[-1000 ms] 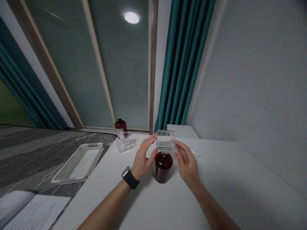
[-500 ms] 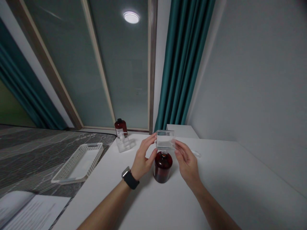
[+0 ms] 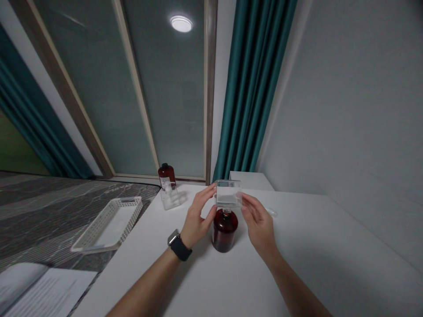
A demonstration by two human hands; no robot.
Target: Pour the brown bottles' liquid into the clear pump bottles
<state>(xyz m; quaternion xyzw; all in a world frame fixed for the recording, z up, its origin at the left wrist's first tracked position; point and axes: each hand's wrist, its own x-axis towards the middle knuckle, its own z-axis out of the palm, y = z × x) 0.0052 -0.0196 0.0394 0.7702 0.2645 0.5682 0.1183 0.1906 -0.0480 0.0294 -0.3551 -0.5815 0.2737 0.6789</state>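
Head view, landmark the front brown bottle (image 3: pixel 224 237). It stands upright on the white table (image 3: pixel 211 290). A clear container (image 3: pixel 229 193) is directly above its mouth; whether the two touch cannot be told. The left hand (image 3: pixel 198 224) and right hand (image 3: pixel 259 226) hold the container at opposite sides, fingers curved and parted, thumbs towards the wearer.

Handling, as judged: the container looks stiff-walled and fairly light, with smooth sides liable to slip and possibly to crack if dropped. The side walls are the sound place to grip. Whether it is glass or plastic is not evident.

Surroundings: beyond and left of the front brown bottle stand a clear pump bottle (image 3: pixel 171 201) and a second brown bottle (image 3: pixel 166 176). To its right, just past the right hand, lies a small pale item (image 3: pixel 271 212), partly hidden. Well to its left are a white basket (image 3: pixel 130 226) and an open book (image 3: pixel 62 286). The bottle directly beneath is the only close obstruction; it limits lowering the container.
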